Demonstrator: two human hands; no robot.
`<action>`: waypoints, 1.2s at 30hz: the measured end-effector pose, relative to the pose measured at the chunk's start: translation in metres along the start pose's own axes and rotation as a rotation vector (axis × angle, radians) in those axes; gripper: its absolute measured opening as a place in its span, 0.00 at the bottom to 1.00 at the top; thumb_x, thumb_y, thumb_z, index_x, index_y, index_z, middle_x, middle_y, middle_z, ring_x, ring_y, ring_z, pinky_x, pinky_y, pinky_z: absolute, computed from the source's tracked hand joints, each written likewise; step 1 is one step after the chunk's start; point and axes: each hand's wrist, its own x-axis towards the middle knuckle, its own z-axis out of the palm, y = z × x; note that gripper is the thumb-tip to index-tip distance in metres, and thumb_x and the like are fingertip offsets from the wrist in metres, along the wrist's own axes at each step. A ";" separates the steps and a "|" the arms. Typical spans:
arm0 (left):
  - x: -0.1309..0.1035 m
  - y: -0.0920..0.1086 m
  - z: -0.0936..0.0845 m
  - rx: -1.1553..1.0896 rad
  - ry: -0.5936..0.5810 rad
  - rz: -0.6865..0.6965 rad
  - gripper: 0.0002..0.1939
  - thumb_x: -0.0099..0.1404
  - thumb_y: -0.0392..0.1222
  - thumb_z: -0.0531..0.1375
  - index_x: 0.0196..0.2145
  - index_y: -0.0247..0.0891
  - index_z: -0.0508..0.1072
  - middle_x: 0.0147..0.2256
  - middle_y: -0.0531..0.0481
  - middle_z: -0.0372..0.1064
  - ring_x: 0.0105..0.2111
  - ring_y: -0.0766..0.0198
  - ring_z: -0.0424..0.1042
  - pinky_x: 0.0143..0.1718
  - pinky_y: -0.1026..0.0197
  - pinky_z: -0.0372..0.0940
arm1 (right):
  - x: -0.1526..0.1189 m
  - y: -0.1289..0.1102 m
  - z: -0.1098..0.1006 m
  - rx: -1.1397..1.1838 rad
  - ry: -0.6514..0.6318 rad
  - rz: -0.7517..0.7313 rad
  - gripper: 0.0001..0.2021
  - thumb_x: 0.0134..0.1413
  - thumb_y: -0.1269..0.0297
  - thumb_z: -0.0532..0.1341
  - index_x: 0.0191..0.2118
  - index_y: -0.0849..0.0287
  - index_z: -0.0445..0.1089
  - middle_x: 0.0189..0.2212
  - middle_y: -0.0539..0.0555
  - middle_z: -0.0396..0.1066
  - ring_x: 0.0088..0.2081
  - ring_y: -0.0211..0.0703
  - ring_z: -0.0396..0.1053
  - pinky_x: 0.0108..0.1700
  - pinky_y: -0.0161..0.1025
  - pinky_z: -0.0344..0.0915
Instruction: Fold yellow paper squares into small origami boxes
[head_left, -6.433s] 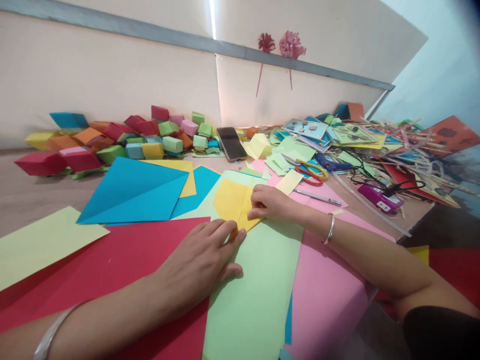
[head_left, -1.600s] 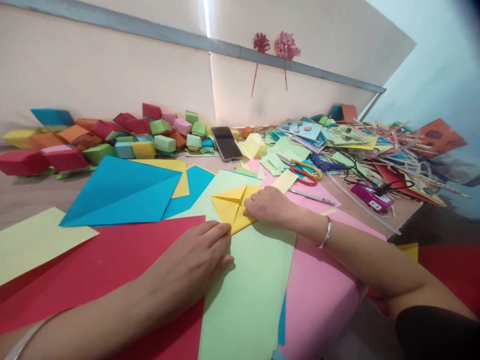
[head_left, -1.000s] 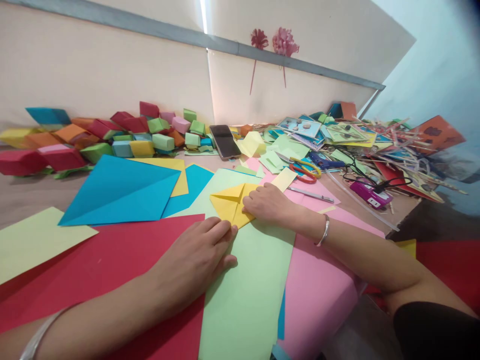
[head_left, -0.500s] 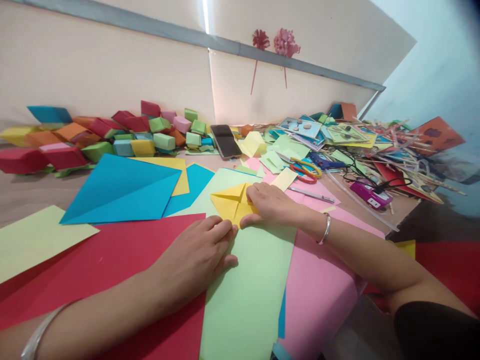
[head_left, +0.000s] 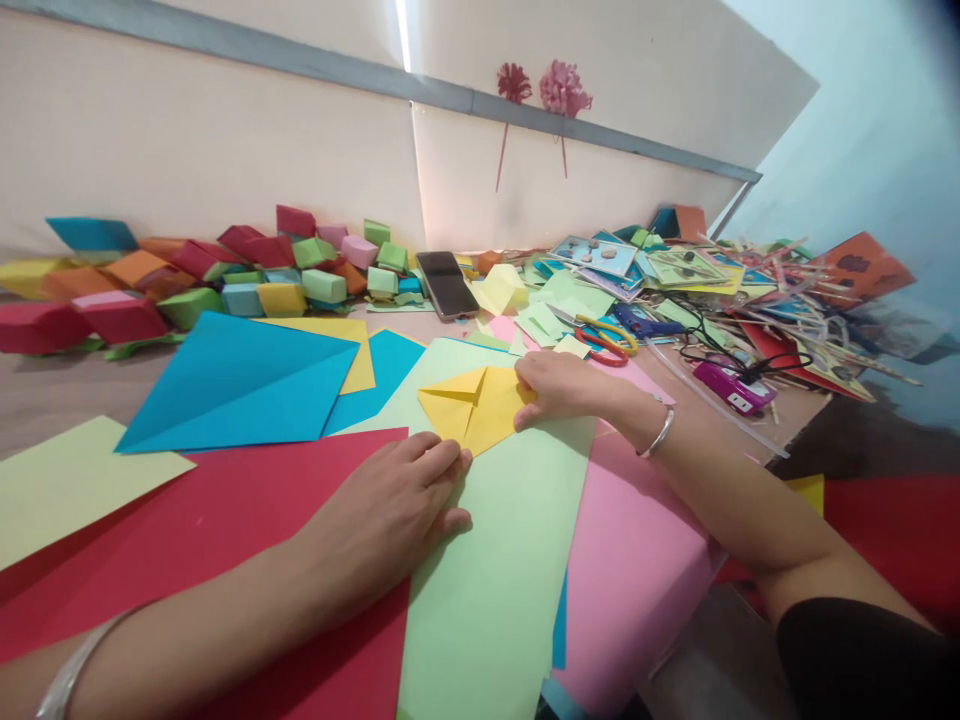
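A small folded yellow paper (head_left: 480,412) lies on a long pale green sheet (head_left: 495,540), with creases and a raised flap on its left half. My right hand (head_left: 559,388) pinches its right corner between thumb and fingers. At the paper's lower left edge rest the fingertips of my left hand (head_left: 412,490); its palm faces down, with the thumb apart from the fingers. Under my left forearm is a red sheet (head_left: 247,530). A blue folded sheet (head_left: 247,385) lies to the left of the yellow paper.
Several coloured paper blocks (head_left: 210,275) line the back left. A phone (head_left: 446,285), scissors (head_left: 606,342), a blue glue gun (head_left: 645,322) and a purple socket block (head_left: 733,388) lie behind my right hand. A pink sheet (head_left: 630,560) hangs over the right edge.
My right hand has slid right along the yellow paper to its right corner, uncovering more of it. My left hand has stayed at the lower edge. The view has shifted slightly.
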 end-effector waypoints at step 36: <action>-0.001 -0.014 0.008 -0.006 0.209 -0.038 0.15 0.70 0.51 0.55 0.42 0.36 0.73 0.44 0.40 0.71 0.44 0.50 0.70 0.44 0.48 0.67 | -0.028 0.000 -0.017 -0.275 0.511 -0.568 0.14 0.64 0.73 0.56 0.25 0.62 0.69 0.38 0.55 0.69 0.39 0.42 0.59 0.38 0.39 0.51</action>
